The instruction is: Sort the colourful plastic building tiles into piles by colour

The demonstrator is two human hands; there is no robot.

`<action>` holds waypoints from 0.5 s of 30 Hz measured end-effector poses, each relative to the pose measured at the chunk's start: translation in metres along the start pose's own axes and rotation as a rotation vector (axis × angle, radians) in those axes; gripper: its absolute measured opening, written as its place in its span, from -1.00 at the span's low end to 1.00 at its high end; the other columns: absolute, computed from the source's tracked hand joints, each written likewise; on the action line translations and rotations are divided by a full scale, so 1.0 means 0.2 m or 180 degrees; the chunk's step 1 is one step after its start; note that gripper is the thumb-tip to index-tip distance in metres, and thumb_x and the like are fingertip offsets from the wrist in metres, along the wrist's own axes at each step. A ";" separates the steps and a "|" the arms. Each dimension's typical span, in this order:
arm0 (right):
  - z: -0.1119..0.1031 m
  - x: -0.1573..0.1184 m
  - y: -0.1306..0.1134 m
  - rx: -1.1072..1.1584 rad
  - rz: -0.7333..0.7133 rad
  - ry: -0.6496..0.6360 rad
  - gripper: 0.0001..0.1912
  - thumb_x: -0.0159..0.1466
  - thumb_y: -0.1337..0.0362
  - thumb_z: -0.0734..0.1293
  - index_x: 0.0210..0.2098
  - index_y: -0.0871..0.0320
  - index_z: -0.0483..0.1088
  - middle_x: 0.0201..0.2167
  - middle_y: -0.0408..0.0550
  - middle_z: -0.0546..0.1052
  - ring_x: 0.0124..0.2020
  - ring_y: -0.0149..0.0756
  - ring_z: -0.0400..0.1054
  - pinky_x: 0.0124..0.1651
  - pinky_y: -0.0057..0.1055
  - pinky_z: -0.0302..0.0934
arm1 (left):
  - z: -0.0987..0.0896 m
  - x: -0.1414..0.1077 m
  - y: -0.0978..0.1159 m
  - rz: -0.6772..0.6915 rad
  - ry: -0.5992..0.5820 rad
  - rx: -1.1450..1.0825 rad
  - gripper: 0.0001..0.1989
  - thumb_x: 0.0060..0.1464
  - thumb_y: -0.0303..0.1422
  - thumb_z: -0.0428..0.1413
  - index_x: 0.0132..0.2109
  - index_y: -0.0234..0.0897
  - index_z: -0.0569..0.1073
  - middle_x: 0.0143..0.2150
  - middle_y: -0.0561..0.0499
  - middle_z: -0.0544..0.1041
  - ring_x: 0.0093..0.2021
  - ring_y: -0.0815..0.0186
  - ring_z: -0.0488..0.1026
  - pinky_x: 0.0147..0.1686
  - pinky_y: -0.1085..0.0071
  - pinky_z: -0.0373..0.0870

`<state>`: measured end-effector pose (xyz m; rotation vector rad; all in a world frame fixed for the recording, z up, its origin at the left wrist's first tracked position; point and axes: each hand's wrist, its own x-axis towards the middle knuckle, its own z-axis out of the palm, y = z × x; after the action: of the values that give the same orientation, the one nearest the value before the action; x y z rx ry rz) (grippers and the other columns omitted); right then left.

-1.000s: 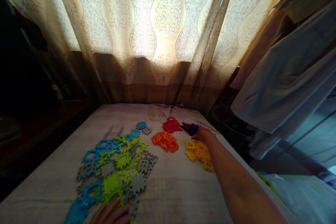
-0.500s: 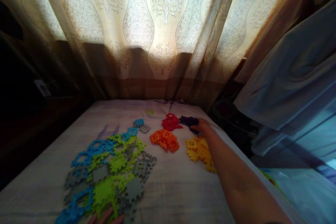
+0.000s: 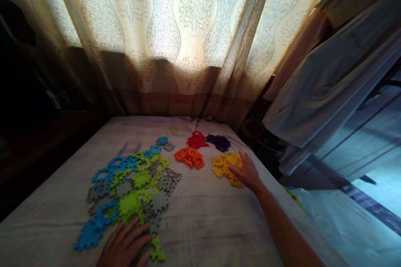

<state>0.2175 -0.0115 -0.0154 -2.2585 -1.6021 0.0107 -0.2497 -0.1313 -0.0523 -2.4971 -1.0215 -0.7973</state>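
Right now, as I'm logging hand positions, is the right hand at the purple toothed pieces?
No, the right hand is at the yellow toothed pieces, clear of the purple pieces.

No readable text, label, brand, number or sign is showing anywhere.
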 end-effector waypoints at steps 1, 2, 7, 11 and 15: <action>0.02 -0.05 -0.02 -0.0081 0.0079 -0.0034 -0.06 0.15 -0.14 0.30 0.37 0.16 -0.03 0.39 0.21 0.01 0.37 0.07 -0.08 0.26 0.00 -0.03 | -0.02 0.02 0.01 -0.0038 -0.0020 -0.0002 -0.65 0.06 -0.12 0.15 0.02 0.08 0.50 0.00 0.15 0.59 0.03 0.22 0.51 0.10 0.28 0.42; 0.05 -0.09 -0.05 -0.0159 0.0132 -0.0069 -0.05 0.13 -0.14 0.31 0.37 0.15 -0.03 0.39 0.22 -0.01 0.37 0.08 -0.10 0.27 0.03 -0.07 | -0.03 0.03 0.02 -0.0061 0.0015 -0.0005 -0.66 0.06 -0.13 0.16 0.01 0.07 0.51 -0.01 0.15 0.60 0.03 0.22 0.51 0.09 0.27 0.42; 0.08 -0.11 -0.16 -0.0329 0.0182 -0.0147 -0.15 0.19 -0.08 0.28 0.37 0.11 0.00 0.40 0.21 -0.04 0.39 0.03 -0.15 0.31 0.05 -0.22 | -0.06 0.06 0.07 -0.0272 -0.0004 -0.0099 -0.70 0.07 -0.18 0.16 -0.03 -0.01 0.52 -0.01 0.12 0.59 0.05 0.20 0.49 0.12 0.18 0.40; 0.03 -0.12 -0.22 -0.0267 0.0294 -0.0044 -0.15 0.20 -0.11 0.26 0.35 0.17 0.04 0.39 0.24 -0.01 0.38 0.08 -0.12 0.30 0.15 -0.22 | -0.07 0.06 0.12 -0.0623 -0.0252 -0.0287 -0.75 0.12 -0.27 0.11 -0.04 -0.04 0.53 0.01 0.06 0.58 0.11 0.16 0.45 0.17 0.04 0.33; 0.00 -0.32 -0.37 0.0184 -0.0155 0.0441 -0.39 0.27 0.04 0.18 0.23 0.20 0.26 0.30 0.20 0.22 0.31 0.03 0.06 0.28 0.09 -0.10 | -0.09 0.07 0.15 -0.0815 -0.0361 -0.0519 -0.77 0.14 -0.30 0.09 -0.06 -0.09 0.54 0.01 0.01 0.59 0.13 0.13 0.43 0.18 -0.04 0.29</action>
<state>0.1286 -0.0487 -0.0063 -2.1271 -1.5635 -0.1083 -0.2275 -0.1533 -0.0322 -2.6061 -1.3887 -0.8498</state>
